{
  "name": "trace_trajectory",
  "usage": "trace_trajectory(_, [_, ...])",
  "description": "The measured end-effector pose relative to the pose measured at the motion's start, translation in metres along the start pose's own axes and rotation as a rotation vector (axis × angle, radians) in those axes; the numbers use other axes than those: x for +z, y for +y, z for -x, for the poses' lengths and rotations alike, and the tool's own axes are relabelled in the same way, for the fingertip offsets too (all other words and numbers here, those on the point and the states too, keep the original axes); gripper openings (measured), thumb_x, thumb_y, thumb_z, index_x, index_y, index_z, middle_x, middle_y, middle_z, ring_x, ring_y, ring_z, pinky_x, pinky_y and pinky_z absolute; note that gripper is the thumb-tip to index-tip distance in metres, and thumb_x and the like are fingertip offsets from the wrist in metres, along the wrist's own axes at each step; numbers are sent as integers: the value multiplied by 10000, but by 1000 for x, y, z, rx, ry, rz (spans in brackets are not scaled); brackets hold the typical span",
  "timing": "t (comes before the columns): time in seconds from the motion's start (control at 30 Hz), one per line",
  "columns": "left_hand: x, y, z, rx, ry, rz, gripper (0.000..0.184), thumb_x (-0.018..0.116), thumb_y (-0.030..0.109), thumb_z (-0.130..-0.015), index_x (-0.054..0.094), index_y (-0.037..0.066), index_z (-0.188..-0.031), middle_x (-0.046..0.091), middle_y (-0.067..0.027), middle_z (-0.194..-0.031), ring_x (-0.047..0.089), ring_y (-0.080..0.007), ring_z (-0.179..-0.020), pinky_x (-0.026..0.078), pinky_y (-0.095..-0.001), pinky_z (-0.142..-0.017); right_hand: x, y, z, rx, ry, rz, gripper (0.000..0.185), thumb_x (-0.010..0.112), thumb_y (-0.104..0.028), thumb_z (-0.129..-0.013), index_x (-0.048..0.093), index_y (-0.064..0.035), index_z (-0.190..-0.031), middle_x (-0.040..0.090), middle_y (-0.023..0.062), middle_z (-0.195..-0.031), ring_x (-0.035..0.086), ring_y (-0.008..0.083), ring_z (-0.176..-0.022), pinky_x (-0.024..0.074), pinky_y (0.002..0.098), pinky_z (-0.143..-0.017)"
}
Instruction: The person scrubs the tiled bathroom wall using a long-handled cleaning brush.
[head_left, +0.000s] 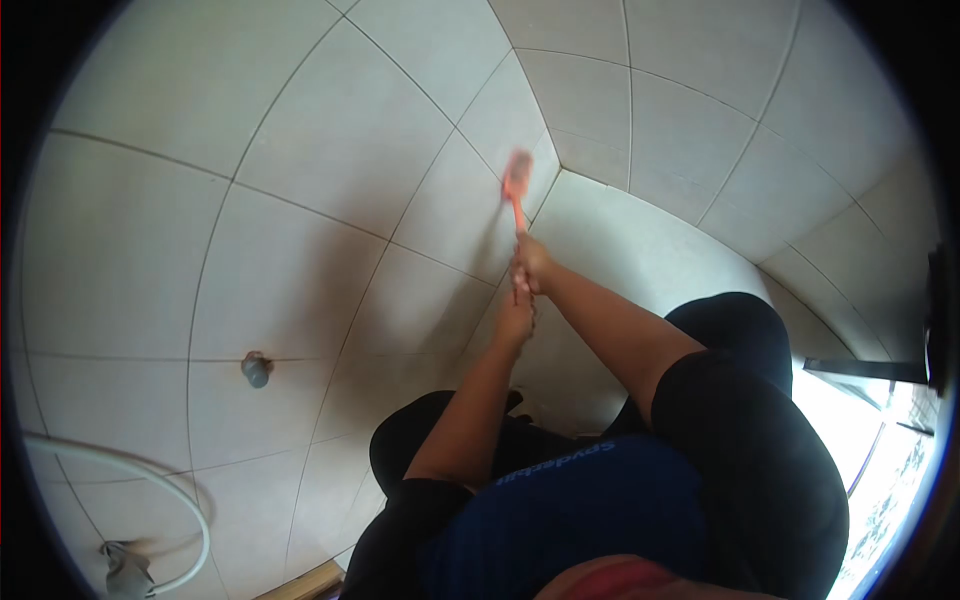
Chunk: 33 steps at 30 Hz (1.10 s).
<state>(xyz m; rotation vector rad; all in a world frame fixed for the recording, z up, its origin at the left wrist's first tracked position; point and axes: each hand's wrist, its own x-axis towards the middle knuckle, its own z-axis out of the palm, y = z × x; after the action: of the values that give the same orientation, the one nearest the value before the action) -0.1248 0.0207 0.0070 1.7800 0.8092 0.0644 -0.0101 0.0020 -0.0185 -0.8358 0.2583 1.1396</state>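
Observation:
A long-handled pink-orange brush is in both my hands, its blurred head up against the tiled wall close to the corner. My right hand wraps round the handle nearer the head. Just below it, my left hand grips the handle's lower end. The two hands touch or nearly touch, and their fingers are partly hidden. Whether the bristles press on the tiles I cannot tell.
A grey pipe stub sticks out of the left wall. Lower left, a pale hose curves from a grey fitting. A pale smooth surface lies beyond my arms. At right is a dark ledge by a bright opening.

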Motion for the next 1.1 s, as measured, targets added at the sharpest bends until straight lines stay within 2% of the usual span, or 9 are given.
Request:
trace_trajectory(0.07, [10, 4, 33, -429, -157, 318, 366, 319, 442, -876, 415, 116, -740, 342, 35, -556, 315, -81, -430, 277, -227, -380, -31, 42, -11, 147, 39, 45, 347, 357, -412, -862, 358, -102, -704, 347, 44, -457, 340, 167, -316, 286, 287, -270])
trace_trajectory(0.2, [13, -18, 63, -421, -121, 350, 359, 313, 445, -877, 400, 115, -764, 365, 19, -582, 331, -90, -429, 288, -235, -381, -29, 65, 9, 188, 61, 85, 377, 388, -376, -856, 370, -74, -632, 361, 43, -444, 361, 177, -330, 306, 313, -286])
trace_trajectory(0.33, [-1, -8, 78, -240, -61, 228, 330, 307, 422, -882, 396, 113, -808, 376, 11, -598, 348, -90, -437, 291, -245, -379, -7, 54, 39, 64, -94, 219, 336, 429, -324, -842, 399, -55, -644, 401, 59, -481, 391, 180, -350, 359, 327, -340])
trace_trajectory(0.5, [10, -50, 52, 88, 107, 5, 288, 320, 338, -879, 429, 74, -847, 447, -27, -621, 420, -135, -455, 328, -291, -389, 8, 58, 77, -287, 232, 675, 258, 564, -217, -756, 470, 16, -812, 500, 93, -661, 497, 179, -501, 440, 317, -482])
trace_trajectory(0.6, [1, -12, 83, -27, -11, -149, 286, 350, 255, -843, 461, 28, -977, 552, -117, -768, 545, -232, -610, 416, -356, -503, 4, 58, 103, -243, 169, 898, 335, 572, -219, -734, 471, 36, -926, 522, 110, -742, 535, 208, -697, 435, 344, -567])
trace_trajectory(0.77, [10, 3, 101, 65, -110, -237, 436, 362, 197, -811, 374, -67, -1157, 453, -278, -1114, 454, -378, -1037, 374, -386, -873, -8, 47, 104, -107, 202, 996, 268, 556, -153, -758, 502, 76, -884, 562, 141, -755, 551, 228, -628, 440, 362, -558])
trace_trajectory(0.9, [33, 2, 113, 4, -56, 123, 480, 362, 201, -814, 299, -69, -1205, 450, -272, -1124, 468, -365, -1031, 385, -379, -865, -11, 49, 129, -31, 208, 814, 190, 462, -108, -802, 518, 69, -764, 551, 153, -702, 546, 240, -578, 433, 361, -522])
trace_trajectory(0.97, [56, -22, 92, 28, -73, -22, 443, 388, 191, -803, 298, -14, -1185, 550, -188, -960, 561, -231, -882, 461, -384, -631, -33, 45, 127, -79, 195, 814, 204, 453, -124, -808, 515, 65, -759, 545, 155, -679, 536, 240, -543, 428, 354, -495])
trace_trajectory(1.1, [-2, 17, 113, 47, -656, -336, 281, 374, 204, -793, 504, -19, -903, 594, -142, -739, 602, -230, -622, 469, -308, -529, -39, 58, 129, -31, 197, 858, 255, 435, -177, -816, 509, 58, -755, 521, 135, -586, 509, 229, -458, 409, 350, -417])
